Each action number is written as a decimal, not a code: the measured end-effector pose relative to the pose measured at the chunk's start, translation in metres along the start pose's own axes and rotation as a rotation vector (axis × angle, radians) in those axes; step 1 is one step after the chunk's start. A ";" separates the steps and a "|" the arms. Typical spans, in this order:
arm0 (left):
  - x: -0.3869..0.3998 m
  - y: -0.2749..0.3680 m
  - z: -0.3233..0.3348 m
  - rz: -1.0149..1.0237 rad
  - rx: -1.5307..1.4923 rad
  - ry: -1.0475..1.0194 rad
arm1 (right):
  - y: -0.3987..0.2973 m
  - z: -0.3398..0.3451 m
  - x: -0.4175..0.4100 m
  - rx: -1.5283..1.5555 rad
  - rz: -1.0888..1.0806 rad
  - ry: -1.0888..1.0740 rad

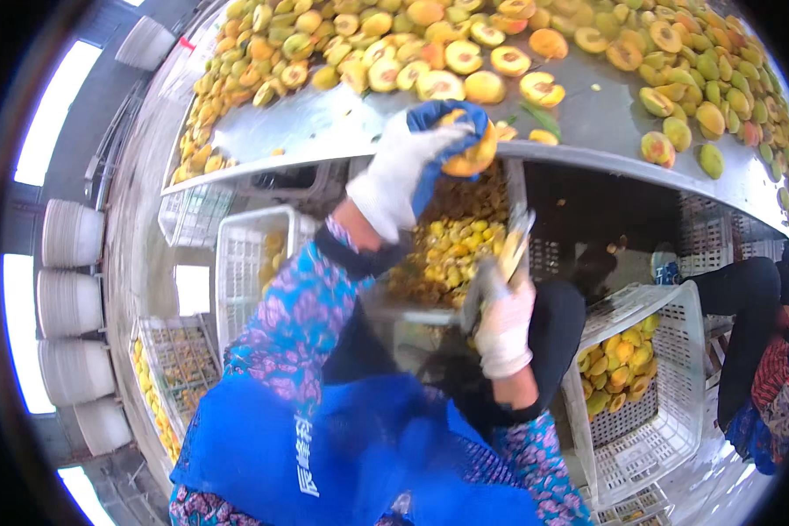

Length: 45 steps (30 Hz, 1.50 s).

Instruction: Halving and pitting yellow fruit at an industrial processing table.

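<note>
My left hand (434, 148), in a white and blue work glove, is closed around a yellow-orange peach (470, 154) at the front edge of the metal table. Lower and to the right, my right hand (503, 309), in a white and grey glove, grips a knife (516, 243) with a light-coloured handle; its blade is blurred and points up. Halved peaches (440, 85) showing their cut faces lie on the table (289, 128) beyond my left hand. Below the table edge, between my hands, a container holds yellow fruit pieces (457, 253).
Whole peaches (710, 118) are heaped at the table's right. White plastic crates stand on both sides, one at right (680, 394) holding peach halves (618, 361), one at left (237, 283). A co-worker's dark-clad leg (740, 329) is at far right. Stacked white tubs (72, 299) line the left.
</note>
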<state>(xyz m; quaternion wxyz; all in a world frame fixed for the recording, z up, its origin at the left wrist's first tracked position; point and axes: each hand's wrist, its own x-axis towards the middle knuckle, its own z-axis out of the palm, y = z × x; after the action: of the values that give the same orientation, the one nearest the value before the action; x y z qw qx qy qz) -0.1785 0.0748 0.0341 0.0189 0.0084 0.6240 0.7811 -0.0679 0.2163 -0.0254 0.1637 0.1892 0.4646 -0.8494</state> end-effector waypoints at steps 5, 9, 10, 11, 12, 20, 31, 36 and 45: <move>-0.095 -0.039 -0.003 -0.054 -0.183 0.458 | 0.006 0.031 0.011 -0.328 -0.249 -0.106; -0.141 -0.042 -0.042 0.070 0.260 0.168 | 0.022 0.021 0.008 -0.844 -0.358 -0.256; -0.148 -0.042 -0.050 -0.210 -0.211 0.169 | 0.021 0.023 0.005 -0.965 -0.380 -0.311; -0.155 -0.042 -0.056 -0.480 -0.690 0.159 | 0.018 0.027 0.001 -1.086 -0.403 -0.366; -0.160 -0.050 -0.054 -0.472 -0.707 0.189 | 0.017 0.031 -0.001 -1.166 -0.458 -0.386; -0.186 -0.062 -0.071 -0.309 -1.139 0.196 | 0.029 0.043 -0.043 -1.048 -0.292 -0.169; -0.191 -0.060 -0.064 -0.099 -0.836 0.283 | 0.073 0.041 -0.067 -1.626 -0.513 -0.241; -0.192 -0.065 -0.063 -0.158 -0.793 0.320 | 0.089 0.032 -0.061 -1.856 -0.451 -0.266; -0.195 -0.086 -0.068 -0.305 -0.663 0.385 | 0.122 0.001 -0.049 -1.833 -0.264 -0.453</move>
<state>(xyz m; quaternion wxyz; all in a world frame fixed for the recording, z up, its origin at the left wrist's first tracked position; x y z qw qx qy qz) 0.0158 0.0201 -0.0631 0.0192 -0.2371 0.3249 0.9153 0.0299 0.1574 -0.0908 0.2373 -0.2357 0.9245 -0.1826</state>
